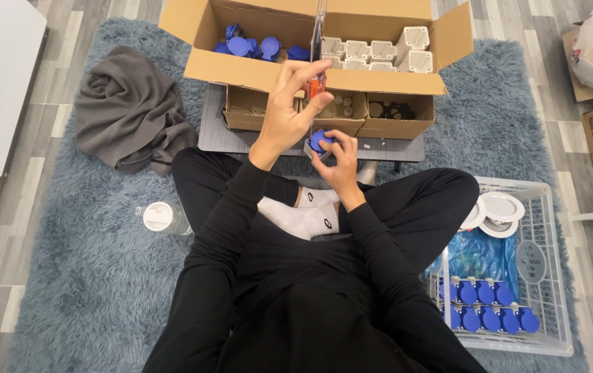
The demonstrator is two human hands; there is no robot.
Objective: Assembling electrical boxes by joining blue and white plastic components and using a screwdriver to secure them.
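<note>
Here, at the centre of the frame, the left hand point(289, 110) is raised with its fingers curled around the orange handle of a screwdriver point(316, 84) — its tip points down at a small blue-capped part point(320, 141). The right hand point(336, 162), just below, pinches that part between thumb and fingers, above the crossed legs in black. Behind the hands, at upper centre, an open cardboard box point(310, 79) holds blue caps on its left side and white housings on its right. At lower right a white wire basket point(552, 276) carries rows of finished blue pieces — a grey cloth point(127, 110) lies at upper left on the rug.
</note>
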